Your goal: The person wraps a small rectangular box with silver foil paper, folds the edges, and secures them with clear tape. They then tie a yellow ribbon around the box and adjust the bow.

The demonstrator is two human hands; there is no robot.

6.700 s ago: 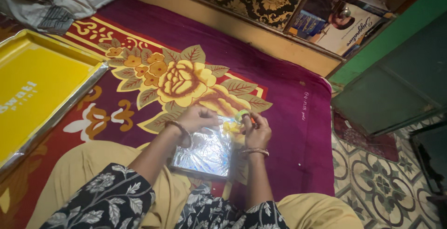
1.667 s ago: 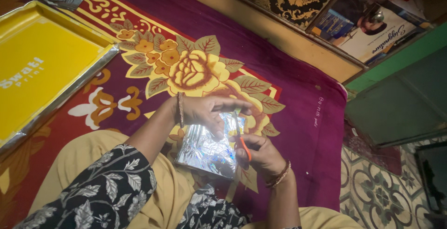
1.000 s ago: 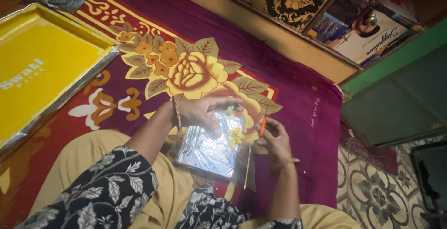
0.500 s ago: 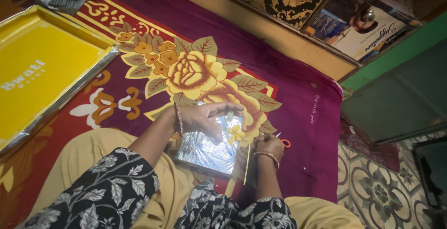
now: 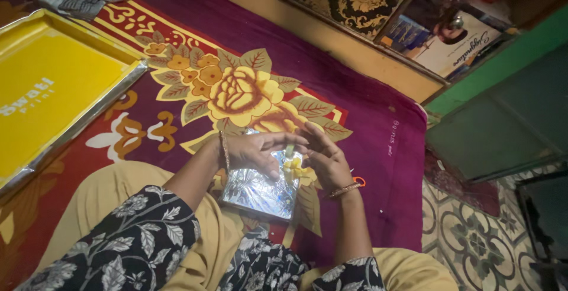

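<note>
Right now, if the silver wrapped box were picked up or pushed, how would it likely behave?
The box looks flat with straight edges, so probably stiff and unlikely to roll or tip. Its shiny foil wrap seems slick and crinkled, so it may slip in the fingers and dent or tear easily. On the plush blanket, a push would likely drag rather than glide. The left hand rests on it.

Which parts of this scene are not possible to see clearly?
Head view only:
- Top edge of the silver packet: covered by the left hand and right hand.
- Yellow strip between the fingers: too small to identify.
- Scissors: only an orange handle shows; the right wrist hides the blades.
- Each hand's grip: fingers overlap, so it is unclear.
- Yellow tray: cut off by the left edge.
</note>
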